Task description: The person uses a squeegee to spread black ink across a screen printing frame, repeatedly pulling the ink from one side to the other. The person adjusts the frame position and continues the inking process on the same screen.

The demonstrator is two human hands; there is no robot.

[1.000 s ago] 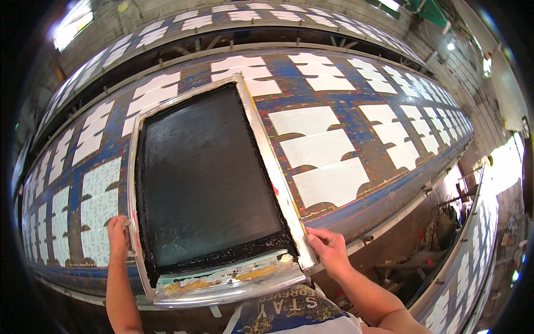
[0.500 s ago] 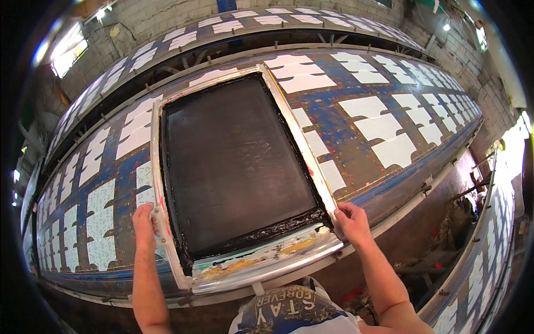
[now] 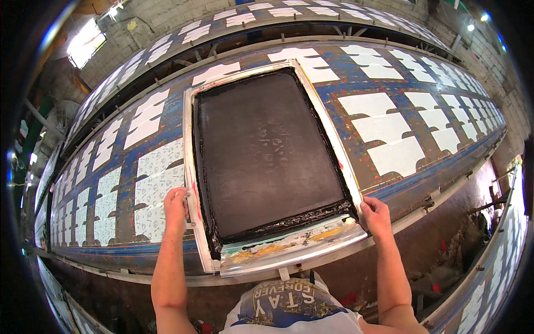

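A large screen-printing frame (image 3: 329,133) lies over the long table, its pale rails smeared with paint. Its dark mesh (image 3: 267,161) has thick black ink along the borders, and faint small motifs show near the middle. My left hand (image 3: 176,210) is closed on the left rail, near its lower end. Across from it, my right hand (image 3: 376,216) grips the right rail by the near corner. A shiny metallic strip (image 3: 300,250) stained yellow and teal runs along the near end. Just left of the frame lie white cut pieces printed with small motifs (image 3: 158,161).
Plain white cut pieces (image 3: 384,128) lie in rows to the right on the paint-stained table (image 3: 356,167). A rail (image 3: 411,210) with small stops follows its near edge. Another table (image 3: 328,23) stands behind, and a third (image 3: 500,267) at the right.
The screen frame has shifted right along the table, both hands on it. Printed pieces at its left are now uncovered, and white pieces at its right are now beneath it. The view has shifted too.
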